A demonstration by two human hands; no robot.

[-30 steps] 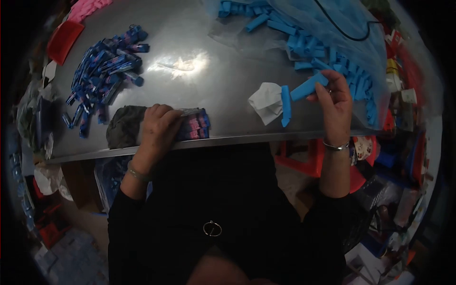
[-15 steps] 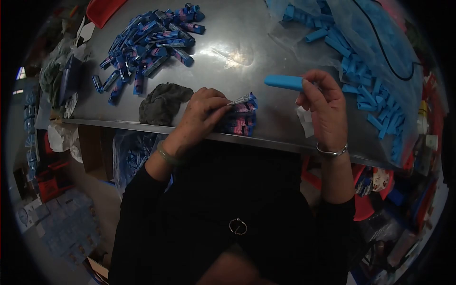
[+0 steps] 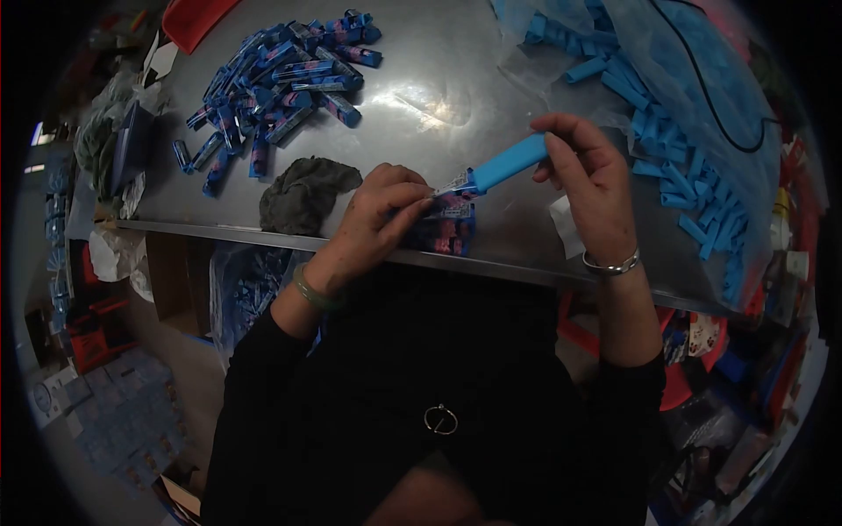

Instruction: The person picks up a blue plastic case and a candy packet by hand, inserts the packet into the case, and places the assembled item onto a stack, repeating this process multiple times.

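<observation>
Between the thumb and fingers of my right hand [image 3: 595, 180] is the end of a light-blue, flat-sided bar [image 3: 511, 164]. Its other end meets the mouth of a printed blue-and-pink wrapper sleeve [image 3: 458, 182]. My left hand [image 3: 377, 209] pinches that sleeve near its far end, fingers closed. Under and just below it, several more flat wrapper sleeves [image 3: 449, 235] lie fanned at the table's front edge. A crumpled dark grey cloth [image 3: 303, 197] sits left of my left hand.
A heap of wrapped blue pieces [image 3: 281, 79] covers the table's [image 3: 421, 70] back left. Loose light-blue bars [image 3: 675, 167] spill from a clear plastic bag [image 3: 710, 53] on the right. A white paper scrap [image 3: 566, 226] lies near my right wrist. A red tray [image 3: 189, 22] stands at the far left.
My right hand has moved slightly left and tilted the light-blue bar, bringing its lower end to the sleeve's mouth. The sleeve's end has opened wider; my left hand stays nearly in place.
</observation>
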